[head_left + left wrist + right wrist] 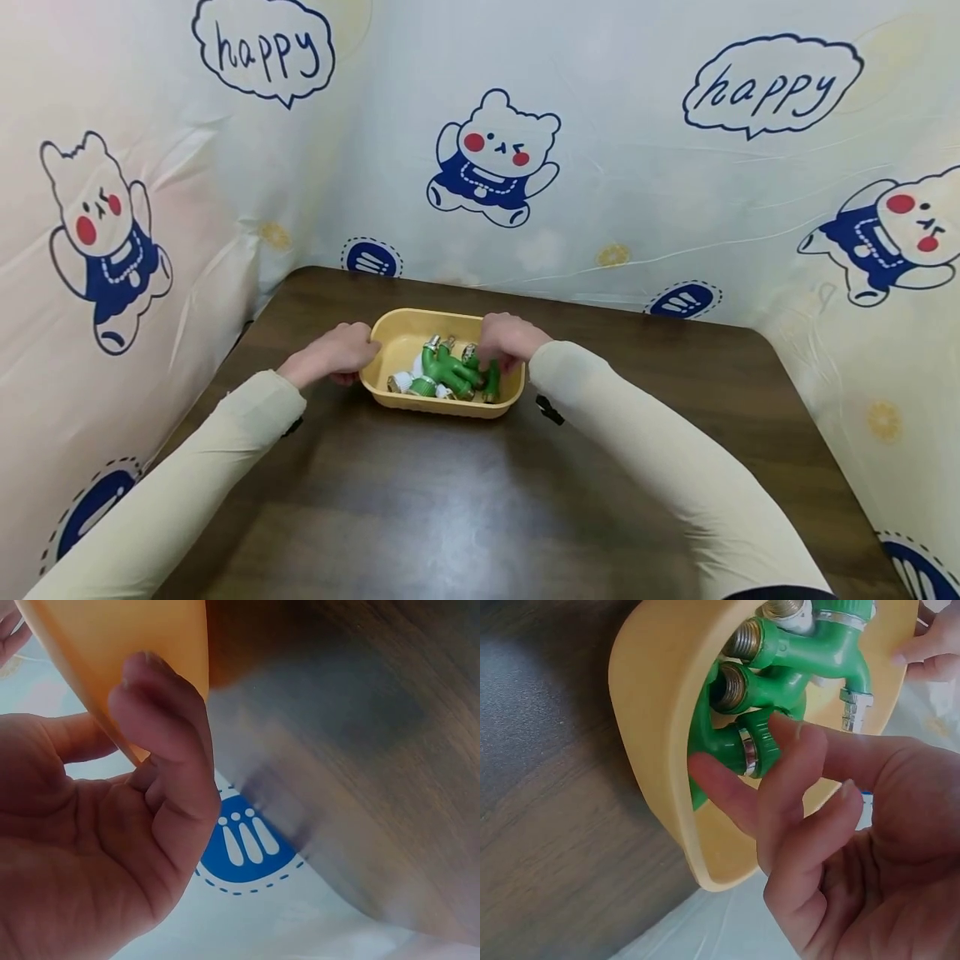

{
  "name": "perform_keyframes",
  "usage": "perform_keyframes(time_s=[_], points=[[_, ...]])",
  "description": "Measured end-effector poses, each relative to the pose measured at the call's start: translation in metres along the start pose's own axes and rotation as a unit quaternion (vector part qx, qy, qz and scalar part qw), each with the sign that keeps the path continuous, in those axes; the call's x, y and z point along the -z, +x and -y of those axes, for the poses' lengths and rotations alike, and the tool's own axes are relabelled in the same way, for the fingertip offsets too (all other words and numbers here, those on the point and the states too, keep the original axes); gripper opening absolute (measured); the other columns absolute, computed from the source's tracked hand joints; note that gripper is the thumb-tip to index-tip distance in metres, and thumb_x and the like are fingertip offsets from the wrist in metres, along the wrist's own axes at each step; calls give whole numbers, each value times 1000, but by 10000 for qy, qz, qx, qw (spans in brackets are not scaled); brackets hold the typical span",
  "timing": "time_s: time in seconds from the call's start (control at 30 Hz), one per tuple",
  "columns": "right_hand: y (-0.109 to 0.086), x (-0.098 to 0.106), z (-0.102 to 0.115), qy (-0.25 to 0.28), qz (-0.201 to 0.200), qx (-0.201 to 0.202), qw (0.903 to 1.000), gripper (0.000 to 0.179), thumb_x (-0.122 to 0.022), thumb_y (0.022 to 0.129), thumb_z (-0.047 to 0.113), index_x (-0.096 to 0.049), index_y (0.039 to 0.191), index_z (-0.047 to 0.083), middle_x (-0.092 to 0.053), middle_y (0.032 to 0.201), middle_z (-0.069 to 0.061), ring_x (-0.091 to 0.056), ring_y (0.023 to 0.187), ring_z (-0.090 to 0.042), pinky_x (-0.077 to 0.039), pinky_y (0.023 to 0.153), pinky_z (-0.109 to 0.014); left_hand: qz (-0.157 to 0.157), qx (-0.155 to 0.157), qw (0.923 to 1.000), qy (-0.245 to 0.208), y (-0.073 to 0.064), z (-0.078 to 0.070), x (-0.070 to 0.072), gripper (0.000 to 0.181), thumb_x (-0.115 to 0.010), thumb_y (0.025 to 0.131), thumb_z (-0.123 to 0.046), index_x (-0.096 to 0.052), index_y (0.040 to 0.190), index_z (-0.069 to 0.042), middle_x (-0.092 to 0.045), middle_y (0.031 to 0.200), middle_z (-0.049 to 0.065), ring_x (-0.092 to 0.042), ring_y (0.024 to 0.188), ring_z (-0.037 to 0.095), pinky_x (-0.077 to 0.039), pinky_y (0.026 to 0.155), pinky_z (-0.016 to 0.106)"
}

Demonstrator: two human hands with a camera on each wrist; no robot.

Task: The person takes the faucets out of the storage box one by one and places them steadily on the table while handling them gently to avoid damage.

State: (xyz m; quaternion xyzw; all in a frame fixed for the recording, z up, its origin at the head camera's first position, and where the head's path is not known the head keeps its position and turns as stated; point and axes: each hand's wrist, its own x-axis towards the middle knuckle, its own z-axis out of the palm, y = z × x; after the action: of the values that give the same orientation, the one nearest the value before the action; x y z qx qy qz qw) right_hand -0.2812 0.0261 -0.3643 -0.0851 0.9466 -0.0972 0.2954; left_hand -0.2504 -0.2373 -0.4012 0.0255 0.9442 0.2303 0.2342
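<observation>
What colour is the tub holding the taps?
The tub is yellow, best seen in the head view.

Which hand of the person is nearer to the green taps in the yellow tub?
Right. The right hand reaches into the yellow tub, at the green taps; the left hand holds the tub's left rim, apart from them.

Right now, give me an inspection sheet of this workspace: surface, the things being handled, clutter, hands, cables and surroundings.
Surface: dark brown table, wood-grained, with light glare on its near part.
Things handled: yellow tub on the table, holding green taps with threaded metal ends, plus white pieces.
Clutter: nothing seen.
Left hand: grips the tub's edge.
Right hand: reaches into the tub, fingers at a green tap; whether it grips it, I can't tell.
Cables: nothing seen.
Surroundings: pale cloth around the table, printed with cartoon bears and "happy" bubbles.
</observation>
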Motion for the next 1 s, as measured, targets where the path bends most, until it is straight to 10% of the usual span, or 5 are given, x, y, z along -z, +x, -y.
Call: perform_keyframes(time_s=[0.4, 1.0], points=[[7, -10, -5, 118, 219, -134, 9996, 9, -70, 100, 11, -73, 96, 4, -65, 66, -9, -59, 50, -13, -37, 43, -22, -21, 80, 10000, 28, 4, 0, -4, 32, -37, 112, -20, -57, 111, 6, -62, 80, 15, -61, 59, 21, -54, 52, 31], [27, -19, -9, 108, 356, -283, 9989, 4, -64, 96, 1, -65, 100, 1, -67, 68, -11, -66, 50, -15, -55, 49, -26, -71, 14, 10000, 8, 4, 2, -8, 33, -35, 113, -21, -57, 109, 3, -62, 78, 13, -60, 59, 21, -54, 55, 33]])
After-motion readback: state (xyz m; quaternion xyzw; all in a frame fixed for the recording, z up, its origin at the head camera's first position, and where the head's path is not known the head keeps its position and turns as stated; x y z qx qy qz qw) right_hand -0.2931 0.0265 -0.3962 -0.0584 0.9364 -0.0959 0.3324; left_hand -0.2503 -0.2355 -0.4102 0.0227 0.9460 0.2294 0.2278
